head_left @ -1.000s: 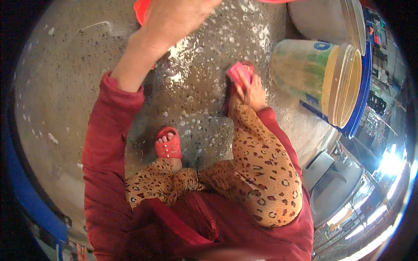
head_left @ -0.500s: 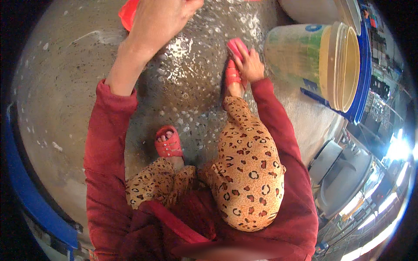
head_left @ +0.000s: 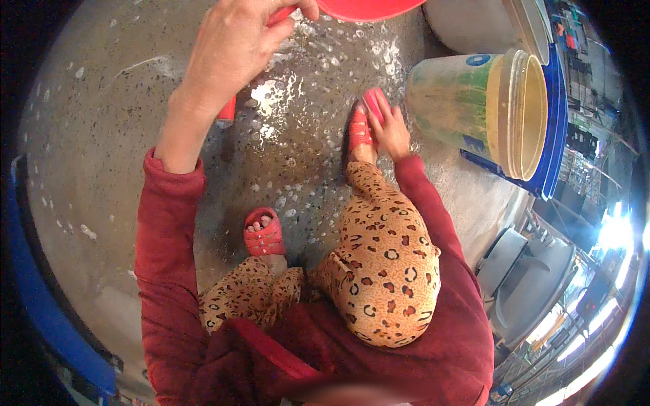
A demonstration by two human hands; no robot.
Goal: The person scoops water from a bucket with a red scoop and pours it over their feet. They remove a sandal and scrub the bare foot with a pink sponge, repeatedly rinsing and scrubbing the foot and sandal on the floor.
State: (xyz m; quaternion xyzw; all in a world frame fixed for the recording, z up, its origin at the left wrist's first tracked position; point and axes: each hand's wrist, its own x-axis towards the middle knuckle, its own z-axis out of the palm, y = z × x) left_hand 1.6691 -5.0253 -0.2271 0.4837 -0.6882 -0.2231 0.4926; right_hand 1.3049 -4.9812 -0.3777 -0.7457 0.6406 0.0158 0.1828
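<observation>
My left hand is closed around the handle of a red plastic dipper at the top edge, its rounded rim cut off by the picture. The red handle's end pokes out below the wrist. Lower and to the right, my right hand grips a small pink block, maybe a sponge or brush. That block is beside the toe of the red sandal on my right foot. My left foot wears a matching sandal on the wet floor, which has foam spots.
A clear-yellowish bucket lies on its side at the right, against a blue panel. Behind it is a pale grey container. Grey plastic parts stand at the lower right. A blue curved edge runs along the left.
The red dipper has come into view at the top as my left hand turned and moved slightly left. My right hand with the pink block has shifted a little downward in the picture.
</observation>
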